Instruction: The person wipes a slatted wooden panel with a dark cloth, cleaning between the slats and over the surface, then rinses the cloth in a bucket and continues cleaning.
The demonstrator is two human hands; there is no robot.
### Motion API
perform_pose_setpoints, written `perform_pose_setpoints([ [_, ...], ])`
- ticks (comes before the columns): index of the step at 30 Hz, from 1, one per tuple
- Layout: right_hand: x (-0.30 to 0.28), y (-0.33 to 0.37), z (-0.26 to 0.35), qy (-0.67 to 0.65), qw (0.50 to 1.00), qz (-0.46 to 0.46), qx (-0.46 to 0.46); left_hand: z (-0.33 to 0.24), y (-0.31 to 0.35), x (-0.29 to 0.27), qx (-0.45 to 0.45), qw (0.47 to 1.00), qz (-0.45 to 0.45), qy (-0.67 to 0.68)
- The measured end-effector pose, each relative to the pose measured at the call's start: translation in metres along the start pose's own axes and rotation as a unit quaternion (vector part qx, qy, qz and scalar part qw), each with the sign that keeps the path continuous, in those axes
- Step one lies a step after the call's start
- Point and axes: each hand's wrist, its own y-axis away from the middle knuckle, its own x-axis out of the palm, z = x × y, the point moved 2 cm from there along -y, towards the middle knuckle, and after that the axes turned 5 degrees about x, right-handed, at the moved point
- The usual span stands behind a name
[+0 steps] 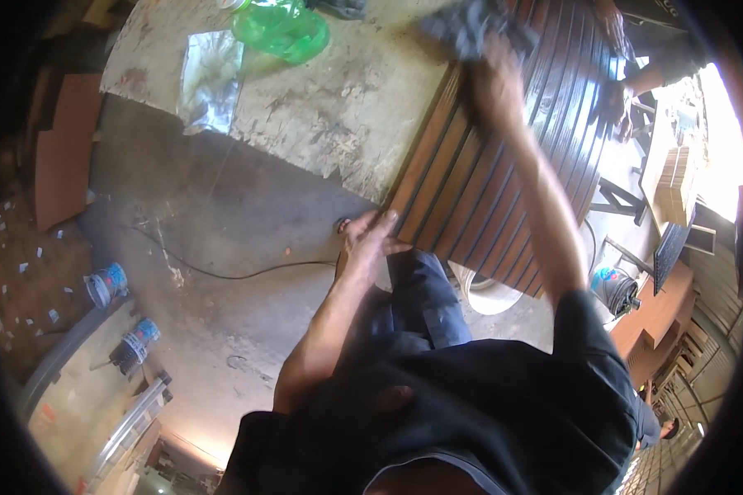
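A brown slatted wooden panel [462, 177] with dark grooves lies across the worktable, its near end jutting past the table. My right hand [499, 87] is closed on a crumpled dark grey rag [475, 31] at the panel's far left part. Both hand and rag are smeared by motion. At the near left corner of the panel, my left hand [367, 235] grips the edge, its fingers partly hidden. Across the panel, another person's hands [615, 107] rest at its right edge.
The stained worktable [330, 107] bears a green plastic bottle [281, 31] and a clear plastic bag [213, 82]. Paint buckets [136, 342] stand on the left, another bucket [615, 289] at right. A cable [264, 272] crosses the floor. Stacked boards [675, 186] lie far right.
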Motion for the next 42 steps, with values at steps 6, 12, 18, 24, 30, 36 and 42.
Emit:
perform_pose_setpoints([
  [6,-0.160,0.235,0.243,-0.260,0.918,0.285,0.090,0.000,-0.010,-0.032,-0.141,0.974,0.082,0.159],
  [12,-0.232,0.311,0.197,-0.279,0.863,0.240,0.347,0.000,-0.026,-0.053,-0.133,0.941,0.242,0.196],
  [18,-0.237,0.214,0.172,-0.369,0.815,0.088,0.438,-0.027,0.005,-0.009,-0.057,0.992,0.114,0.019],
  [24,-0.108,0.163,0.211,-0.072,0.980,0.157,0.102,-0.035,-0.007,-0.004,0.000,0.996,0.059,-0.068],
  [30,-0.109,0.197,0.259,-0.112,0.980,0.128,0.104,-0.013,-0.035,-0.046,0.066,0.993,0.036,-0.092],
  [36,-0.090,0.142,0.201,-0.072,0.982,0.064,0.164,-0.024,-0.034,-0.021,0.002,0.980,0.130,-0.150],
  [42,-0.114,0.236,0.225,-0.097,0.985,0.062,0.131,-0.032,-0.028,-0.038,0.047,0.988,0.073,-0.131],
])
